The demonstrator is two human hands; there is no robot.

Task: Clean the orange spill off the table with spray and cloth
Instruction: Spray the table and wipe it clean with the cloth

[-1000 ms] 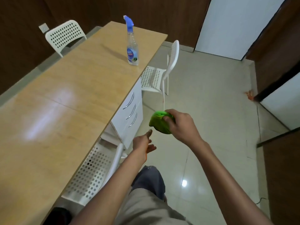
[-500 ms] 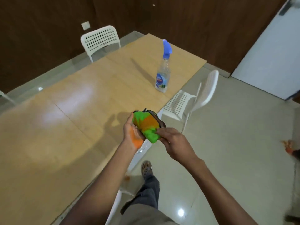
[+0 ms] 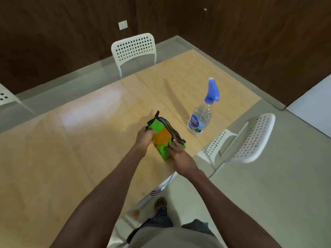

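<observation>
A green cloth (image 3: 162, 138) with a dark trim and an orange stain in its middle is over the wooden table (image 3: 89, 140), near the right edge. My left hand (image 3: 144, 138) grips its left side with curled fingers. My right hand (image 3: 176, 153) lies on its lower right corner with fingers held fairly straight. A clear spray bottle (image 3: 202, 115) with a blue trigger head stands upright on the table, a little to the right of the cloth. No orange spill shows on the tabletop.
A white perforated chair (image 3: 134, 49) stands at the table's far side, another white chair (image 3: 249, 140) at its right side, and part of a third chair (image 3: 5, 95) at far left. An orange drip (image 3: 136, 213) marks the white drawer unit below the table edge. Tiled floor lies to the right.
Both hands carried the cloth from beside the table to over its top. The view turned left and down, so the bottle sits further right in the frame.
</observation>
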